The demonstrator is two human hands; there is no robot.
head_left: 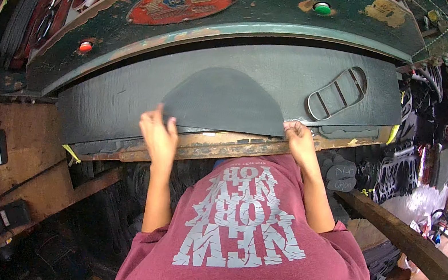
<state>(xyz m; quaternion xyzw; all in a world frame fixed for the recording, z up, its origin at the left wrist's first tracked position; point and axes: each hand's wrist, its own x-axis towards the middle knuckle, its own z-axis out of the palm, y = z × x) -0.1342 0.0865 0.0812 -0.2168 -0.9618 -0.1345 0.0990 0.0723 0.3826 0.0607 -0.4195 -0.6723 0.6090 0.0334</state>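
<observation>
Right grip (300, 143): fingertips closed on the right corner of a dark, dome-shaped sheet (224, 102). Left grip (158, 136): at the sheet's left corner; closure not determinable. Sheet lies on the dark worktop (107, 108), between both grips. Sole-shaped frame (339, 92): beyond right grip, slightly rightward. Red button (85, 47): beyond left grip, leftward. Green button (322, 8): well beyond right grip.

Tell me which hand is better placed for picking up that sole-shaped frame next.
Probably the right hand: it's at the dark sheet's right corner, just below the sole-shaped frame. The left hand is at the opposite end, much farther away.
</observation>
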